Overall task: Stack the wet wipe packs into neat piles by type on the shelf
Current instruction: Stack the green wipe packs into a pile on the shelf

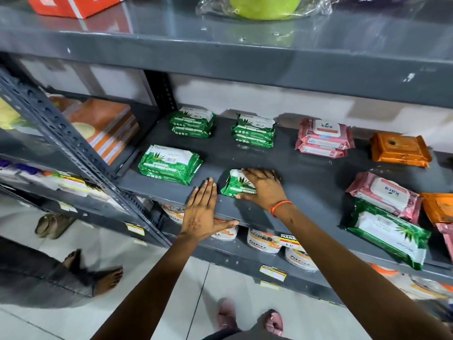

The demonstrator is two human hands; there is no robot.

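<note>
Mid-sort on green packs. Right hand [261,187] has its grip clamped over a small green pack [234,185], frame centre, on the shelf [306,177] front. Left hand [202,212] flat, fingers apart, holding nothing. Next, likely: lift onto a matching green pile [253,130] behind; loose packs [387,231] remain lower right.

Green packs: a far-left pile [192,125] of two, a far-middle pile [253,131] of three, a near-left pile [169,164] of at least two, one small pack [234,184] near the middle, one large pack [389,235] near right. Pink packs: a far pile [323,138] of three, one single [384,196] near right, one part-seen [447,235] at the right edge. Orange packs: one far right [400,149], one cut off [438,208] at the right edge.
</note>
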